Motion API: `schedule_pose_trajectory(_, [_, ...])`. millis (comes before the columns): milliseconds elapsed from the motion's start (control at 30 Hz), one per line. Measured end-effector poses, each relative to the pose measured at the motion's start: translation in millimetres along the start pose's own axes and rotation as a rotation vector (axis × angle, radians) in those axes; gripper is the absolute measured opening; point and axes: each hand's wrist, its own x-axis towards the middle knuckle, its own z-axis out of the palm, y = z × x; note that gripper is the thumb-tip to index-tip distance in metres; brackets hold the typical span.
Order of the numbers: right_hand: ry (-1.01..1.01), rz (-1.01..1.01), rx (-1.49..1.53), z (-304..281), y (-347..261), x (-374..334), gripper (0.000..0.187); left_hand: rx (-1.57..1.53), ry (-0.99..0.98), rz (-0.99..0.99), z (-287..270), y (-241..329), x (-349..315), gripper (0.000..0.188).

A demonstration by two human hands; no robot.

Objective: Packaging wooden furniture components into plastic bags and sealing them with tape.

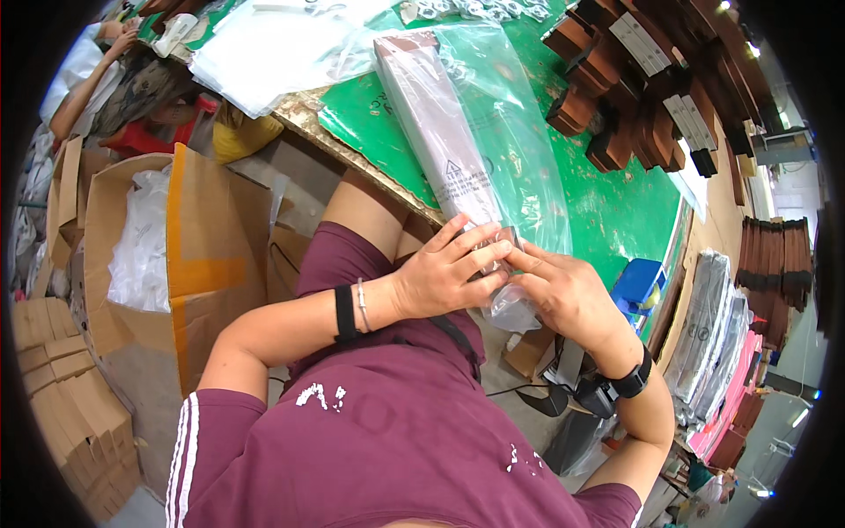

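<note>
A long, narrow, brownish-grey bar-shaped piece [422, 97] lies on the green tabletop, inside a wide clear plastic bag [525, 132] with small print on it. Its far end shows reddish brown. At the table's near edge, my left hand [453, 268] has its fingers bent over the near end of the bagged piece. From the other side my right hand [559, 290] meets it, thumb and fingers pinching the bag's gathered end. A crumpled flap of the plastic hangs below the fingertips. What lies under the fingers is partly hidden.
Flat clear bags [273, 53] lie at the far left of the table [607, 211]. Dark brown pieces [616, 97] are stacked at the far right. A blue tape dispenser [638, 286] sits near my right hand. An open carton [216, 264] stands left; another person's arm [84, 97] shows beyond.
</note>
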Motion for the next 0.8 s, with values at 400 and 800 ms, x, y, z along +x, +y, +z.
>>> schedule_pose_trajectory(400, [0.086,0.132,0.109,0.6,-3.5,20.0,0.016,-0.314,0.158,-0.189,-11.7,-2.4,3.8,0.018])
schedule_pose_trajectory(800, [0.13,0.351,0.125,8.5,-3.3,36.4,0.03,-0.372,0.339,-0.1,-1.4,-11.1,-3.5,0.052])
